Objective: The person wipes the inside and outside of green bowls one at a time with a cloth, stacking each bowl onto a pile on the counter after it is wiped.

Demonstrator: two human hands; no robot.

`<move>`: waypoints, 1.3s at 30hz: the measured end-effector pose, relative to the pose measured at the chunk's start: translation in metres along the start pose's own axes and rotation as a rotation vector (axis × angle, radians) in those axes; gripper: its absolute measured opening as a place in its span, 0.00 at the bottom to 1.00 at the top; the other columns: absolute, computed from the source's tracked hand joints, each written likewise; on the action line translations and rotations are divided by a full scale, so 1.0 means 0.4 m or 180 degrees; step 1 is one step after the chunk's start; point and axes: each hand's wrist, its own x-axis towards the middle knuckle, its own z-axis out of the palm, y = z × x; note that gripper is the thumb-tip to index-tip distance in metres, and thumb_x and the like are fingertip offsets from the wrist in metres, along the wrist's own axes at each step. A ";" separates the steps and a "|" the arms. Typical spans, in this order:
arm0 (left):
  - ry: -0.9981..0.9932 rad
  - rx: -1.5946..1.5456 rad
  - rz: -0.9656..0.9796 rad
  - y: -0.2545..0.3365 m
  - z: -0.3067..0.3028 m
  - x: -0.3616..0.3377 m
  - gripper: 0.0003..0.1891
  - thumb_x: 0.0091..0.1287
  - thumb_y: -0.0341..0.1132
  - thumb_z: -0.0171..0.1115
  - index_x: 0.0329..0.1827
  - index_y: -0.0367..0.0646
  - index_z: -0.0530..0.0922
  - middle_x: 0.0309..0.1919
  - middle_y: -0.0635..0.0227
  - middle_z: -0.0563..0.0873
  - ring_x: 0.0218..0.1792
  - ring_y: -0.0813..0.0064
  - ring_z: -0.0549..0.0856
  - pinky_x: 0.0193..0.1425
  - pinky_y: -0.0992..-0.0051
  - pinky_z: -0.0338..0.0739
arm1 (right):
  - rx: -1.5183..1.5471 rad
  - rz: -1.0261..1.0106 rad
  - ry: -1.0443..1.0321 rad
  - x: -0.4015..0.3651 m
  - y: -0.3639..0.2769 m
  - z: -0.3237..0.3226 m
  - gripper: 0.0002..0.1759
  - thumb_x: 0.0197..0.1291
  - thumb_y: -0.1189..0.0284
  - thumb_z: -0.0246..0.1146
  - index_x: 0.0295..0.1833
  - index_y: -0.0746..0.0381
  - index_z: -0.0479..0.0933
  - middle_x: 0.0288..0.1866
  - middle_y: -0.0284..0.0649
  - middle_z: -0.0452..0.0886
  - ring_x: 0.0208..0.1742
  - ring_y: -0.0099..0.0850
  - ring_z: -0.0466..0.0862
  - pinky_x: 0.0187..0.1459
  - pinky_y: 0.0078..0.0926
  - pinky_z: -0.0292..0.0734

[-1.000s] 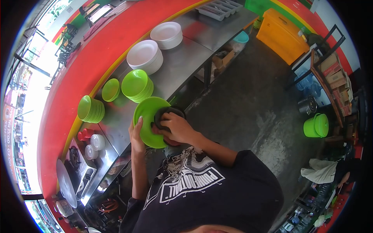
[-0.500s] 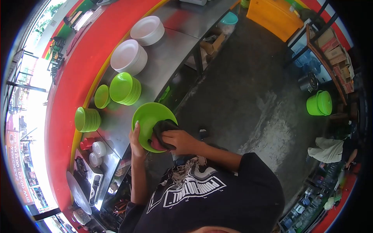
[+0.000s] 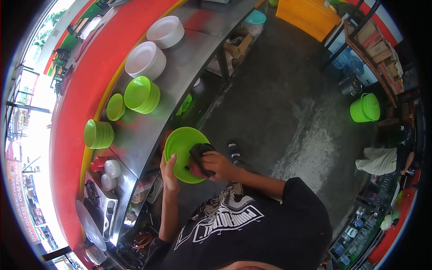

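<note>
A green bowl (image 3: 179, 143) is held in front of my chest, its open side facing up toward me. My left hand (image 3: 169, 172) grips its near left rim, thumb on the inside and the other fingers mostly hidden behind it. Bunched in my right hand (image 3: 218, 164) is a dark cloth (image 3: 201, 152) with a reddish part, pressed against the bowl's inner right side. On the steel counter stand stacks of green bowls (image 3: 143, 95), with a smaller green stack (image 3: 99, 135) closer to the stove.
White plates (image 3: 146, 60) are stacked farther along the counter (image 3: 191, 54). A gas stove (image 3: 100, 202) sits at its near end. Across the floor are a lidded green bucket (image 3: 365, 108) and an orange box (image 3: 308, 18). Another person (image 3: 382, 160) stands at the far right.
The bowl, both hands and the cloth have shifted slightly right and down in view. The cloth stays against the bowl's inside. The surroundings have slid a little with the head's movement.
</note>
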 end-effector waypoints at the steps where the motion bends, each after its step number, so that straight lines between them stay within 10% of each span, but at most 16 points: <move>1: 0.0161 -0.0081 0.0082 -0.012 -0.020 -0.028 0.20 0.72 0.43 0.54 0.59 0.36 0.77 0.47 0.65 0.84 0.48 0.74 0.83 0.53 0.74 0.76 | -0.0014 -0.0106 -0.0106 -0.002 -0.011 -0.001 0.21 0.39 0.71 0.76 0.40 0.63 0.76 0.40 0.44 0.78 0.45 0.49 0.82 0.48 0.46 0.77; 8: 0.1262 -0.1024 0.0239 -0.172 -0.044 -0.338 0.16 0.72 0.41 0.56 0.54 0.38 0.78 0.43 0.67 0.83 0.45 0.76 0.82 0.51 0.75 0.76 | 0.0664 0.1399 -0.1219 -0.041 -0.345 0.147 0.27 0.36 0.73 0.76 0.47 0.65 0.79 0.49 0.45 0.82 0.50 0.45 0.84 0.54 0.43 0.80; 14: 0.0585 -0.0952 -0.0059 -0.225 -0.163 -0.483 0.20 0.74 0.44 0.55 0.59 0.38 0.77 0.45 0.68 0.85 0.46 0.79 0.83 0.51 0.76 0.74 | 0.0326 0.0009 -0.1130 -0.194 -0.368 0.154 0.22 0.38 0.74 0.76 0.40 0.64 0.75 0.39 0.45 0.76 0.44 0.49 0.81 0.44 0.46 0.76; 19: 0.0843 -0.2016 -0.0044 -0.222 -0.147 -0.562 0.24 0.73 0.41 0.57 0.68 0.38 0.71 0.52 0.64 0.82 0.53 0.74 0.80 0.60 0.74 0.72 | 0.0351 0.0301 -0.1336 -0.180 -0.445 0.164 0.20 0.41 0.75 0.76 0.40 0.64 0.76 0.39 0.45 0.78 0.43 0.48 0.81 0.42 0.45 0.76; 23: 0.1060 -0.0931 0.0186 -0.240 -0.124 -0.605 0.29 0.71 0.37 0.58 0.74 0.38 0.65 0.57 0.61 0.81 0.58 0.70 0.79 0.66 0.71 0.70 | 0.0813 0.1492 -0.1064 -0.163 -0.562 0.211 0.22 0.41 0.73 0.77 0.43 0.63 0.77 0.42 0.45 0.79 0.43 0.48 0.82 0.43 0.45 0.76; 31: 0.0927 -0.1055 0.0488 -0.199 -0.244 -0.678 0.24 0.73 0.39 0.53 0.69 0.36 0.70 0.56 0.61 0.80 0.58 0.71 0.79 0.65 0.71 0.70 | 0.0146 0.0093 -0.1890 -0.186 -0.509 0.222 0.30 0.36 0.71 0.78 0.51 0.62 0.81 0.46 0.42 0.83 0.48 0.45 0.83 0.49 0.42 0.78; 39: 0.0638 -0.1844 0.0185 -0.256 -0.240 -0.695 0.22 0.78 0.43 0.51 0.66 0.37 0.73 0.57 0.62 0.81 0.57 0.72 0.79 0.64 0.71 0.72 | 0.0952 0.0592 -0.2099 -0.110 -0.598 0.269 0.24 0.68 0.54 0.65 0.53 0.66 0.77 0.52 0.48 0.77 0.54 0.50 0.79 0.54 0.42 0.75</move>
